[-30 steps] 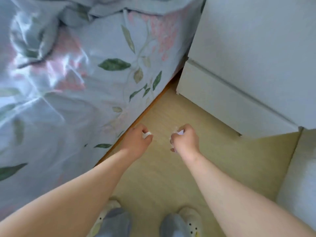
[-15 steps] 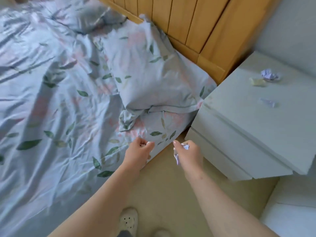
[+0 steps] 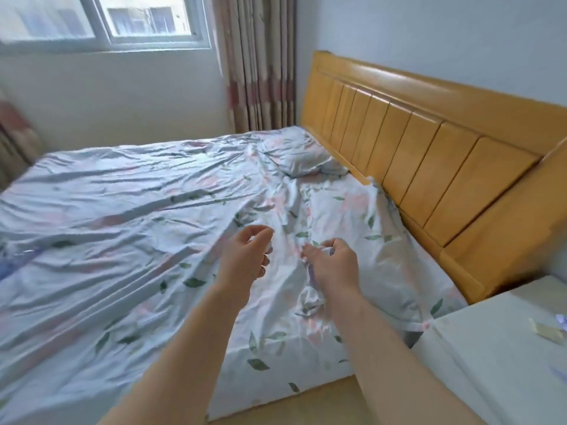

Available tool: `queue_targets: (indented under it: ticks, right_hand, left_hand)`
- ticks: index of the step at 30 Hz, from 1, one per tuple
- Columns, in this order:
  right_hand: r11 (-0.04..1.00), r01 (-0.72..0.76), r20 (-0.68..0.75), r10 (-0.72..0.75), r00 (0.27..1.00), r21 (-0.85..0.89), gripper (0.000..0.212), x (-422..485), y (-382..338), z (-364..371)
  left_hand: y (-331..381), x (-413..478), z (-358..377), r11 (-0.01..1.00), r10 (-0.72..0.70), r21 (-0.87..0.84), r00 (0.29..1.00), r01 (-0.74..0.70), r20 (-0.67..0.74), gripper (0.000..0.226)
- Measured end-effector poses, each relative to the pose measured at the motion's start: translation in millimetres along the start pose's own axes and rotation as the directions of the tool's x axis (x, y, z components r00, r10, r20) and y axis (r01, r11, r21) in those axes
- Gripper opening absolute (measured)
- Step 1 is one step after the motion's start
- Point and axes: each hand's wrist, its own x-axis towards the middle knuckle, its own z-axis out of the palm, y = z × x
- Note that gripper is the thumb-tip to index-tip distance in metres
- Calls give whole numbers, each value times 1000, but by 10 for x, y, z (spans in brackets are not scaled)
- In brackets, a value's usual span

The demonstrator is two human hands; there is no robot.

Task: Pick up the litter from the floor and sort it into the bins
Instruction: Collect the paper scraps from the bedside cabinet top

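Pale crumpled paper (image 3: 310, 269) sits in the right hand (image 3: 334, 266), whose fingers are curled round it, with a loose end hanging down on the thumb side. Just beside it, but not touching, the left hand (image 3: 248, 259) is also curled; it seems to pinch a small white scrap (image 3: 269, 248) between thumb and fingertips, though blur makes that hard to be sure of. Both hands hang in the air over the near edge of a bed (image 3: 122, 240) covered by a rumpled sheet printed with leaves, a pillow (image 3: 297, 154) at its far corner against a wooden headboard (image 3: 429, 142). At the right edge stands a white nightstand (image 3: 491, 372), and on its top lie a yellowish piece (image 3: 549, 330) and another crumpled bit (image 3: 562, 319). A strip of light floor (image 3: 306, 406) shows below the bed.
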Motion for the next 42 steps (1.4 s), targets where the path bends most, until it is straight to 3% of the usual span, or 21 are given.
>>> queue_targets:
  ticks: [8, 13, 19, 31, 36, 42]
  right_hand:
    - [985, 136, 336, -165, 927, 109, 19, -657, -828, 1105]
    - [964, 226, 497, -264, 827, 137, 18, -1358, -1113, 2033]
    - [952, 244, 671, -302, 677, 182, 19, -2537, -1191, 3327]
    - [959, 240, 866, -246, 435, 152, 18, -4700, -875, 5561]
    - [960, 257, 911, -205, 358, 114, 2, -5117, -734, 6335]
    - [963, 243, 939, -185, 290, 115, 4, -5334, -685, 7509]
  left_hand:
    - [745, -256, -1322, 969, 74, -213, 966, -129, -248, 6]
    - [933, -632, -2446, 941, 106, -250, 897, -230, -429, 5]
    - [859, -1241, -4001, 937, 139, -174, 781, -302, -608, 6]
    - [496, -2232, -6728, 943, 62, -125, 530, -309, -846, 14]
    - [318, -2249, -7544, 948, 11, -132, 444, -290, -896, 12]
    - [256, -1879, -8545, 955, 10, -98, 363, -278, -932, 11]
